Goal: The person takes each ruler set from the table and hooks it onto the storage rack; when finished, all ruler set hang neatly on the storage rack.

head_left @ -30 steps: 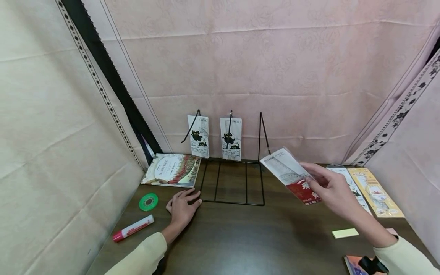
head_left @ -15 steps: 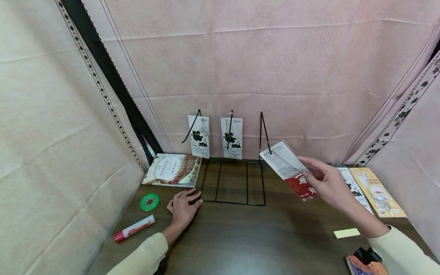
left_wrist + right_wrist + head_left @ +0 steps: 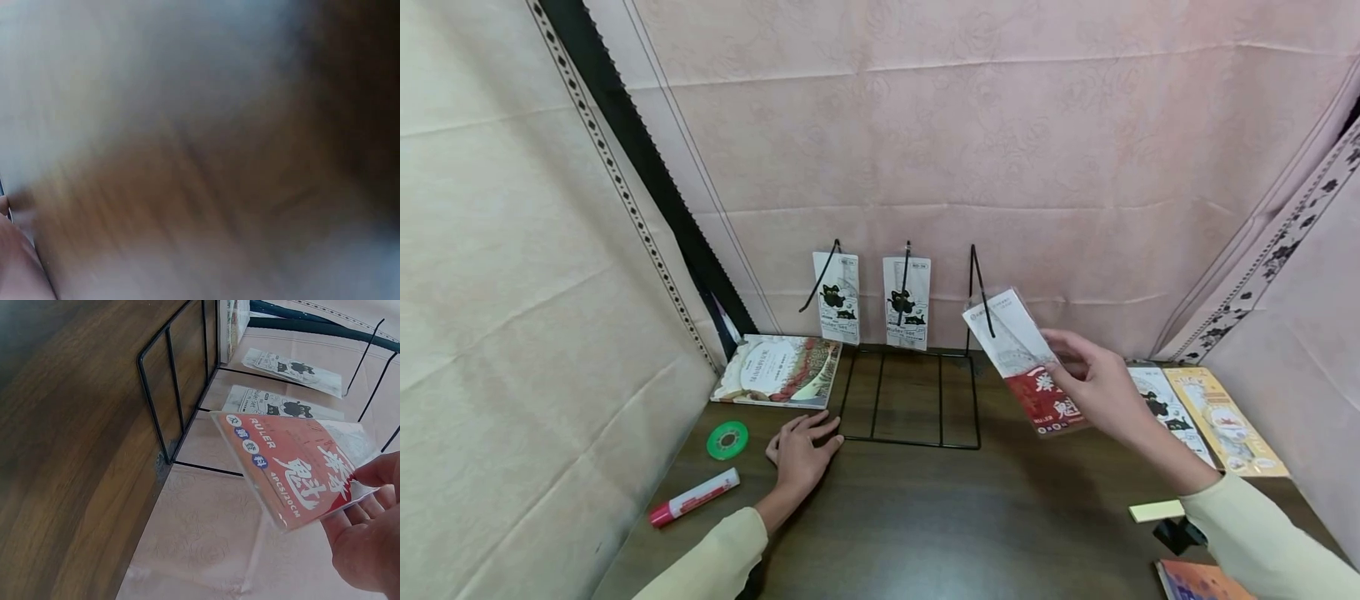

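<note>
My right hand (image 3: pixel 1093 379) pinches a red-and-white ruler packet (image 3: pixel 1022 367) by its lower right edge, thumb in front. The packet is tilted, its upper end at the right hook (image 3: pixel 983 292) of a black wire rack (image 3: pixel 940 400). The hook's prong crosses in front of the packet; whether it passes through a hole I cannot tell. In the right wrist view the packet's red part (image 3: pixel 287 469) reads RULER. My left hand (image 3: pixel 802 454) rests on the table, fingertips at the rack base's front left corner. The left wrist view is mostly blurred.
Cat-print ruler packets hang on the left hook (image 3: pixel 838 321) and middle hook (image 3: pixel 910 329). A booklet (image 3: pixel 775 371), green disc (image 3: pixel 727 440) and red-capped tube (image 3: pixel 694 497) lie left. A yellow packet (image 3: pixel 1225 421), cat-print packet (image 3: pixel 1165 408), yellow strip (image 3: pixel 1153 511) and orange book (image 3: pixel 1202 581) lie right.
My right hand has moved left and slightly up with the ruler packet, bringing its upper end behind the right hook's prong. The packet has turned more upright. My left hand has stayed in place.
</note>
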Demonstrator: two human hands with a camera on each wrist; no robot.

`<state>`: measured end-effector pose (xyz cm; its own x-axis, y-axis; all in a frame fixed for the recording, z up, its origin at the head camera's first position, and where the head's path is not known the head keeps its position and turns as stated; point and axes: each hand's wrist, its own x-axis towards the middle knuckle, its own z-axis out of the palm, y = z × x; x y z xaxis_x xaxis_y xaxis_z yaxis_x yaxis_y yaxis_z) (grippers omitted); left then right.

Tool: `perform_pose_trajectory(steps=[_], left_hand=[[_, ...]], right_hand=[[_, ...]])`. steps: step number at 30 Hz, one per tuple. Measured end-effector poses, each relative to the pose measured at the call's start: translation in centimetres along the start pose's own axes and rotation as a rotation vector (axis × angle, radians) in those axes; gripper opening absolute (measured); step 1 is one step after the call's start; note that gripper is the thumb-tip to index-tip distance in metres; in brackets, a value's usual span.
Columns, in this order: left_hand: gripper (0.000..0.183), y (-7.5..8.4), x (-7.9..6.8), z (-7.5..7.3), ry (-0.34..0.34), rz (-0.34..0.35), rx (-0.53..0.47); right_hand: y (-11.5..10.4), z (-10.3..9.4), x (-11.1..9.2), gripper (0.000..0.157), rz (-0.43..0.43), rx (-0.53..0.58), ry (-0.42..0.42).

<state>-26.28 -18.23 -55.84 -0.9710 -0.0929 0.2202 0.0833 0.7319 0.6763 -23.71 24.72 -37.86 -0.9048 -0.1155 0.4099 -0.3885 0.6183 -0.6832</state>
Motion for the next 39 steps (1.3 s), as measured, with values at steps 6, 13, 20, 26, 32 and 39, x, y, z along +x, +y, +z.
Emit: perform_pose_trajectory(steps=[6, 13, 20, 26, 32, 39], left_hand=[[0.034, 0.2, 0.0, -0.1, 0.01, 0.012, -0.01], [0.034, 0.2, 0.0, 0.0, 0.003, 0.012, 0.001], [0.034, 0.1, -0.1, 0.0, 0.009, 0.013, -0.009], [0.035, 0.1, -0.1, -0.1, 0.001, 0.016, -0.004], [0.035, 0.2, 0.1, -0.1, 0.001, 0.016, 0.0], [0.034, 0.3, -0.1, -0.1, -0.003, 0.004, -0.015]], right_hand=[[-0.1, 0.7, 1.1, 0.042, -0.011, 0.054, 0.014], [0.3, 1.3, 2.0, 0.04, 0.028, 0.071, 0.018], [0.7, 2.2, 2.9, 0.043, -0.002, 0.115, 0.018], [-1.0, 2.6, 3.6, 0.044, 0.041, 0.131, 0.005], [0.8, 3.7, 4.9, 0.044, 0.056, 0.171, 0.037], [1.4, 4.6, 5.7, 0.046, 0.061, 0.242, 0.035]])
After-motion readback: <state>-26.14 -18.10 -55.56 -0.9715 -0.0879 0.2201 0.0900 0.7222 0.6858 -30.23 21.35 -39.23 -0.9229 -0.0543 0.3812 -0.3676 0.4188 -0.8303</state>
